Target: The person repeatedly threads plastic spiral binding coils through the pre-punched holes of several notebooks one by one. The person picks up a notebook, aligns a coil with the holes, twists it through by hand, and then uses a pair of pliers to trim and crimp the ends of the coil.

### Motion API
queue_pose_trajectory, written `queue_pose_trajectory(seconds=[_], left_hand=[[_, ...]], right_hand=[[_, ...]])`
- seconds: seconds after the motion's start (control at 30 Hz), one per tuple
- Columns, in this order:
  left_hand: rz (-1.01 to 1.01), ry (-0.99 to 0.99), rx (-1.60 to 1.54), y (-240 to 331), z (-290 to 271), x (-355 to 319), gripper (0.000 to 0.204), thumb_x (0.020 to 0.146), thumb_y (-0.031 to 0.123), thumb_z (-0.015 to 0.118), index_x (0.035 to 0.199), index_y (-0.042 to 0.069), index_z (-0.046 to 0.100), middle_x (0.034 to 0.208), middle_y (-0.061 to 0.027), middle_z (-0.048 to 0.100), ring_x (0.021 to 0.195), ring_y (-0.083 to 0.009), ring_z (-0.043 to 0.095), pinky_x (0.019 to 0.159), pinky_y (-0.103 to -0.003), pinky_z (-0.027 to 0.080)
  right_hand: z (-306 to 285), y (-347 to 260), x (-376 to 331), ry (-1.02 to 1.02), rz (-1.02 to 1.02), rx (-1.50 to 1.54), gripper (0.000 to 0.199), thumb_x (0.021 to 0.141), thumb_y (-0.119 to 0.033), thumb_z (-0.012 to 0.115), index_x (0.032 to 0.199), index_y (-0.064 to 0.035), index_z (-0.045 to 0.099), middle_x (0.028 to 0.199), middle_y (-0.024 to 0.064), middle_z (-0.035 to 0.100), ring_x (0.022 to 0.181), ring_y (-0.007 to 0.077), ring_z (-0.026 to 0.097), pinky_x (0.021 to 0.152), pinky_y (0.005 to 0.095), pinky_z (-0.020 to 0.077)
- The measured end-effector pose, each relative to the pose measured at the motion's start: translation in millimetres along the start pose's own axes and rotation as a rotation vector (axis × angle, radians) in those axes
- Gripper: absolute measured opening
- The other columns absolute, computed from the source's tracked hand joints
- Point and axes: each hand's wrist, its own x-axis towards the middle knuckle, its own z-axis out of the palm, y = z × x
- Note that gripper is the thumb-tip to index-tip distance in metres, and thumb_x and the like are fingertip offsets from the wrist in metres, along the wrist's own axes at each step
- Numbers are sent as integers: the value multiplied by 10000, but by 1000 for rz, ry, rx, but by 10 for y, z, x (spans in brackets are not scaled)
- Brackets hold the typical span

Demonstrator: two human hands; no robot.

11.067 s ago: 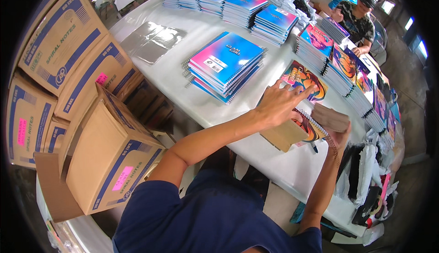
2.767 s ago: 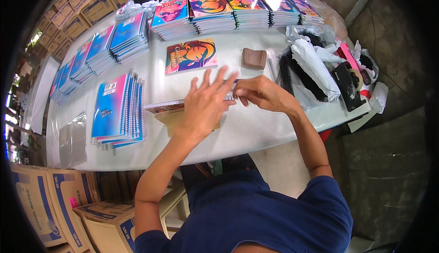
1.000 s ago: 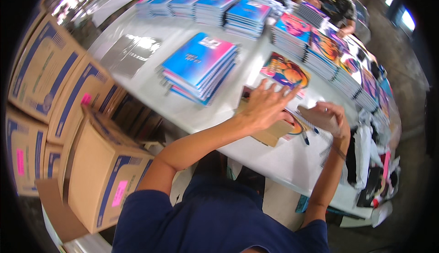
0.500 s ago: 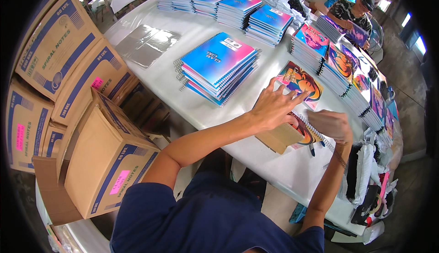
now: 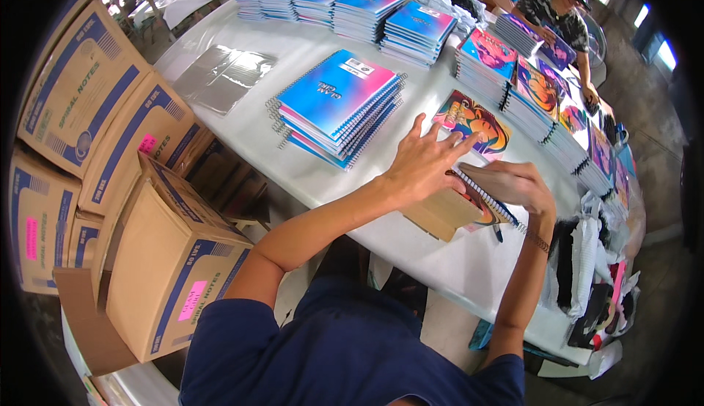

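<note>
Directly before me, a spiral notebook (image 5: 442, 214) stands partly opened on the table, showing its brown cardboard back and a colourful illustrated cover beneath. Spread across its top is my left hand (image 5: 422, 160), fingers apart, thumb near the page edge. My right hand (image 5: 517, 184), slightly blurred, has its fingers pressed together along the wire coil (image 5: 497, 202); what its fingertips pinch is partly hidden. A dark pen-like thing (image 5: 499, 234) pokes out below the binding. Just past my left fingertips lies another illustrated notebook cover (image 5: 473, 123).
Blue-pink notebooks are stacked at centre (image 5: 334, 94) and along the far edge (image 5: 364, 8). Illustrated notebook stacks (image 5: 539, 94) line the right, with crumpled wrapping (image 5: 584, 266) nearby. Cardboard boxes (image 5: 165, 274) crowd the left. A person (image 5: 565, 13) works at the far right.
My right hand has shifted a little left and up along the coil and is less blurred. The view has moved slightly. At the far right, the other person's arm now reaches forward.
</note>
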Motion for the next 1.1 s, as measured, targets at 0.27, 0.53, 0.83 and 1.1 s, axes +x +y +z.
queue_pose_trajectory(seconds=[0.27,0.53,0.83,1.1], left_hand=[[-89,-21,10,-62,-145,-57,1024,635,481,773,1486,225,264,1494,-62,362,1345,-406,337,1044,-488,364],[-237,207,-670,-220,-41,-139,1132,563,170,879,1492,130,234,1496,-201,312,1372,-365,326,1079,-390,361],[-498,205,-1208,-296,136,-208,1084,656,-48,810,1513,171,183,1485,-197,329,1297,-320,422,940,-333,495],[-552,288,-1422,-342,107,-325,1012,704,-40,781,1510,141,196,1497,-206,302,1315,-292,404,966,-337,473]], right_hand=[[133,-44,135,-7,67,160,574,838,-431,621,1117,71,644,984,150,686,890,212,628,786,324,503],[156,-46,201,44,3,137,506,855,-386,652,1086,64,662,1012,129,689,912,157,580,842,300,447],[113,215,289,95,-30,514,517,861,-447,642,1053,31,694,940,119,699,857,183,610,758,314,479],[199,66,410,38,-115,686,496,837,-385,684,1062,57,678,1032,122,681,885,191,608,774,316,491]])
